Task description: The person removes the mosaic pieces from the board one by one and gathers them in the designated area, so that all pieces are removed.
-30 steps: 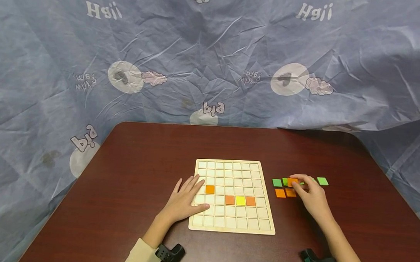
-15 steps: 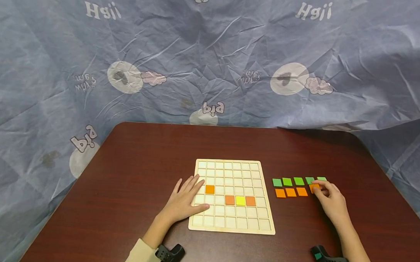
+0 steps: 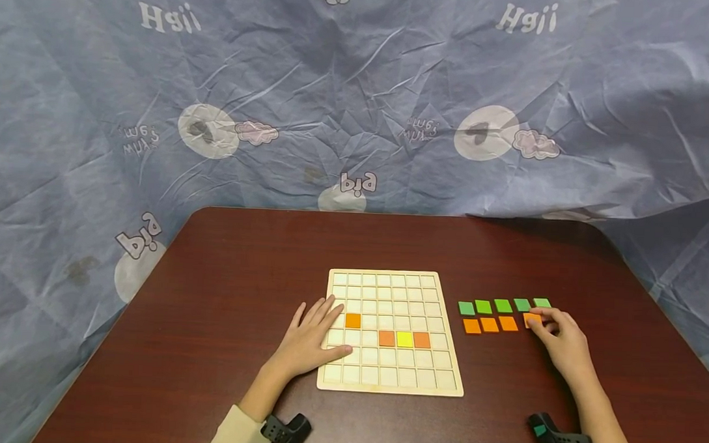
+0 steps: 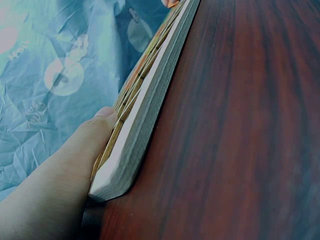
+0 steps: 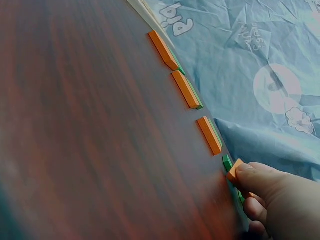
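My left hand lies with spread, straight fingers on the left edge of a pale wooden grid board; its thumb shows on the rim in the left wrist view. Set in the board's cells are an orange tile, a yellow tile and two reddish-orange tiles beside the yellow one. To the right of the board, my right hand pinches an orange square tile between thumb and fingers. This tile is at the right end of a row of orange tiles, slightly tilted in the right wrist view.
Behind the orange row runs a row of several green tiles in different shades. All lie on a dark red-brown wooden table. A wrinkled blue-grey printed cloth hangs behind the table. Each wrist wears a black strap camera.
My right hand has moved right with an orange tile, from over the green row to the end of the orange row. Another orange tile now shows in that row. The left hand stays put.
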Demonstrator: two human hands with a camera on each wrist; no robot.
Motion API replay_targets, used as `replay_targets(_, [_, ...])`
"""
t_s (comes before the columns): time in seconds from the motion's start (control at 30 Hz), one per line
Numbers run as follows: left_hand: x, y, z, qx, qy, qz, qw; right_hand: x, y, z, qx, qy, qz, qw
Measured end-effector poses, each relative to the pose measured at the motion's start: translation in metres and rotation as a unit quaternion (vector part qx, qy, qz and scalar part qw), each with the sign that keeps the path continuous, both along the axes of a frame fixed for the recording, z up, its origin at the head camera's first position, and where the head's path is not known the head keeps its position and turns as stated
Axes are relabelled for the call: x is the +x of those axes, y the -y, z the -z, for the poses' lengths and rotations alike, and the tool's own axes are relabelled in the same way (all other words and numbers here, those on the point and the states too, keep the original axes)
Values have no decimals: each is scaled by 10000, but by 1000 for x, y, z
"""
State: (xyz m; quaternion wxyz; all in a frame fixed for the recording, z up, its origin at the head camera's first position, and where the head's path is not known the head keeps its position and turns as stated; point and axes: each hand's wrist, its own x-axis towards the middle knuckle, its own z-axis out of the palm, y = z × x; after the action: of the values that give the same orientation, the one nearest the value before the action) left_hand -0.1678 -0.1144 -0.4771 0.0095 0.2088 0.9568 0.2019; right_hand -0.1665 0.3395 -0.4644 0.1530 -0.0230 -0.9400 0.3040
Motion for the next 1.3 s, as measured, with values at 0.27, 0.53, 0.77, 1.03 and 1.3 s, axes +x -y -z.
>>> replay_targets(0.27, [0, 0, 0, -9, -15, -14, 10000, -1, 1, 2, 43, -58, -40, 10000])
replay_targets(0.53, [1, 1, -1, 35, 42, -25, 10000, -3, 3, 3, 73, 25, -67, 9999])
replay_targets(0.77, [0, 1, -2, -5, 4, -46, 10000, -4, 4, 3, 110, -2, -139, 9998])
replay_targets(1.03, [-1, 0, -2, -28, 0, -51, 10000, -4, 4, 2, 108, 24, -138, 9998])
replay_targets(1.3, [0, 0, -2, 16, 53, -74, 10000, -3, 4, 2, 98, 36, -126, 9999])
